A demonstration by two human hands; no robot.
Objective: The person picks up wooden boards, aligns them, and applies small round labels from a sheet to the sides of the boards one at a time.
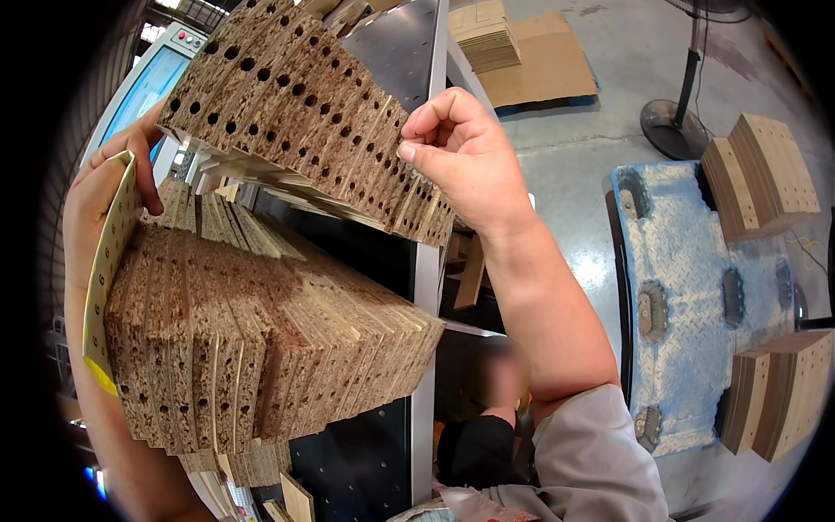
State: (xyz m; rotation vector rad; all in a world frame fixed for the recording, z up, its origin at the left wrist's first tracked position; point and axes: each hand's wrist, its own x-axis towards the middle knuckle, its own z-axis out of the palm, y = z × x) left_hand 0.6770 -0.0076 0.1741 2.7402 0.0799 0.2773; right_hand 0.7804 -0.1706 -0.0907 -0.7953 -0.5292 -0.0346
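Note:
My left hand (113,178) is at the left end of the upper row of particle boards (296,109), its fingers bent round the top of a yellow label sheet (109,283). Some of its fingertips are hidden behind the boards. My right hand (461,152) is at the right side of that row, thumb and forefinger pinched together against the drilled edges. Anything between those fingertips is too small to make out. Below, a second row of particle boards (261,339) stands tightly packed, with holes along its edges.
A screen panel (152,91) stands behind my left hand. Right of the dark work table (365,452) lies a worn blue pallet (687,304) with board stacks (774,174). A fan stand (674,126) and cardboard (548,61) are farther back. Another person's black sleeve (478,448) shows below.

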